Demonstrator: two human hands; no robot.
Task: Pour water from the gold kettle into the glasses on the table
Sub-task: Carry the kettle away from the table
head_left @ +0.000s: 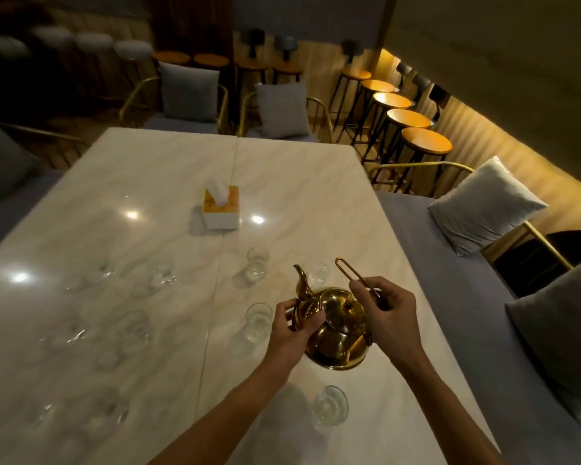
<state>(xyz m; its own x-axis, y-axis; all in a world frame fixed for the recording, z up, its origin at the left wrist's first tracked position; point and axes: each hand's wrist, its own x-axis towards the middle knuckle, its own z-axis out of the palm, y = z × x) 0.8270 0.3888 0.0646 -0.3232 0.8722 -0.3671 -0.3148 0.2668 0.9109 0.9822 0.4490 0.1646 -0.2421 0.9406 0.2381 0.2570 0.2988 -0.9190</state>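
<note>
Gold kettle (336, 330) hangs just above the marble table (121, 182), at about five o'clock from the tissue box (221, 207), carried in both hands. The right hand (388, 308) curls its fingers round the thin wire handle (346, 268); the left hand (294, 322) pinches the base of the spout (302, 280), thumb and fingers closed on it. The spout tips toward the far glass (258, 263) at eleven o'clock of the kettle, with a second glass (317, 271) at twelve, a third glass (259, 322) at nine and a near glass (330, 405) at six. No stream shows, and water levels cannot be told, so pouring looks barely begun. More glassware, blurred, stands across the table's left half. Ceiling lights glint on the polished top; cushioned chairs (280, 109) and a row of stools (426, 139) ring the dim room.
</note>
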